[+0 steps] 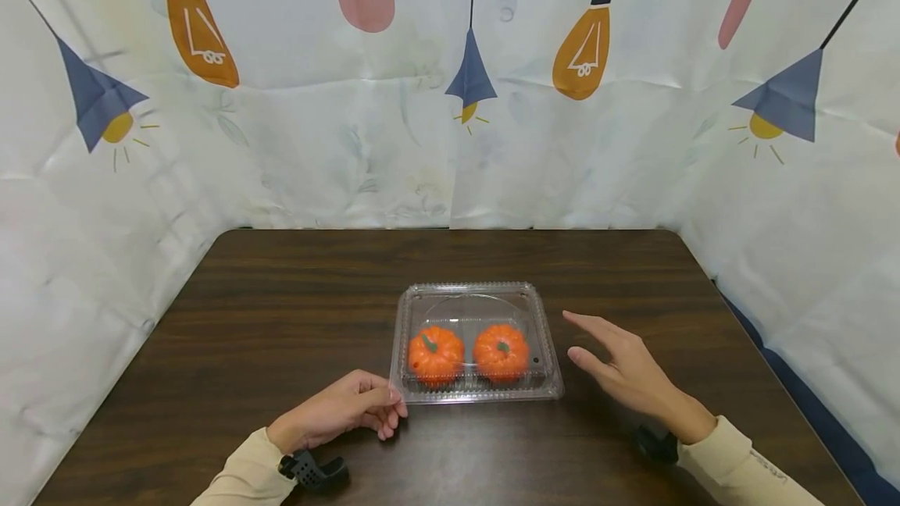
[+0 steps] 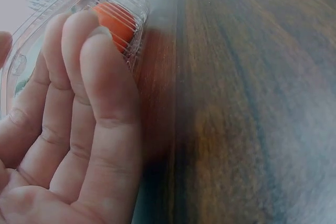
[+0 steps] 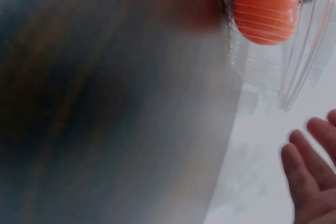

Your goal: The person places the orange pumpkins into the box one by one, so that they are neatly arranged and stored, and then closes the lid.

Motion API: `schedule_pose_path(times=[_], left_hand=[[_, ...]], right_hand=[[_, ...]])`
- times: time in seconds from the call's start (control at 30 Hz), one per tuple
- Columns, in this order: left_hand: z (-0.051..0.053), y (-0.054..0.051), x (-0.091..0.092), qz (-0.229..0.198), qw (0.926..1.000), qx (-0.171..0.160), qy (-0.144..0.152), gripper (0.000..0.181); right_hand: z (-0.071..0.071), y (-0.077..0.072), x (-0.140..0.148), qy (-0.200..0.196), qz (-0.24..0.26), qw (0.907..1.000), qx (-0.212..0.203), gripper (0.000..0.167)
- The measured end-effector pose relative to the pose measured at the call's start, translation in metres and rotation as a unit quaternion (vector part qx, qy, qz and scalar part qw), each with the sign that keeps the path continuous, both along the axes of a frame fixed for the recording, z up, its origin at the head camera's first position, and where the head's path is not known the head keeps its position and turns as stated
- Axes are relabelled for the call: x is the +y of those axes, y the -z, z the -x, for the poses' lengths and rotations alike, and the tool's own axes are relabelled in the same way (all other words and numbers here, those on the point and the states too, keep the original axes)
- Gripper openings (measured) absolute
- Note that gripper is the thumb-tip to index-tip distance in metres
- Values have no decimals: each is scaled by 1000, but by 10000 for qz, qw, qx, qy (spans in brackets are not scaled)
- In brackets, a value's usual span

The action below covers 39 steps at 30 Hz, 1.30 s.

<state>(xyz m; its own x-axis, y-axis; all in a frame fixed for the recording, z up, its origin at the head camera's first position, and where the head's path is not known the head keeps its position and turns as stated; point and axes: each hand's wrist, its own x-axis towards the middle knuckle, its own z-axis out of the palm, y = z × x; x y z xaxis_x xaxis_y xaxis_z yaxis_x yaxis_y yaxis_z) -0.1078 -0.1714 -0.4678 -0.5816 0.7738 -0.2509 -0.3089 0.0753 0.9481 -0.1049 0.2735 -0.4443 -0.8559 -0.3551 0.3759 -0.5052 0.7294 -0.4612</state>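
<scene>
A clear plastic clamshell container (image 1: 467,395) rests on the table with its lid down. Inside it sit two small orange pumpkins with green stems, a left pumpkin (image 1: 436,355) and a right pumpkin (image 1: 501,353). At the container's front left corner, my left hand (image 1: 351,408) pinches the rim between thumb and curled fingers. The left wrist view shows those fingers (image 2: 100,87) close against the ridged side. My right hand (image 1: 626,369) hovers off the container's right side, fingers extended and apart from it, holding nothing.
The dark wood-grain table (image 1: 302,295) spreads around the container. A pale curtain (image 1: 337,155) printed with lamps and bulbs hangs behind it and along both sides. Each wrist wears a black strap, such as the left strap (image 1: 312,468).
</scene>
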Motion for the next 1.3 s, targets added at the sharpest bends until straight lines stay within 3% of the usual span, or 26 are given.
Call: schedule_pose_path(times=[0.17,0.33,0.5,0.6,0.8,1.13,1.3], left_hand=[[0,-1,0,19,10000,-18,30,31],[-1,-1,0,69,10000,-56,38,30],[-1,-1,1,130,9999,-107,3,29],[-1,-1,2,149,9998,-137,3,29],[-1,-2,5,112,9997,-216,64,30],[0,-1,10,51,9992,-391,109,31],[0,1,11,-20,9990,-436,115,31]], right_hand=[[-6,5,3,118,600,9929,-1020,41],[-11,7,2,-259,1301,9673,-2162,39],[-11,9,-1,-846,1662,9450,-2686,38],[-10,12,-2,-1142,1985,9260,-3001,41],[-10,14,-5,-1299,2488,8867,-3673,45],[-11,19,-10,-1655,3246,8063,-4660,33],[-11,21,-12,-1842,3530,7735,-4931,31]])
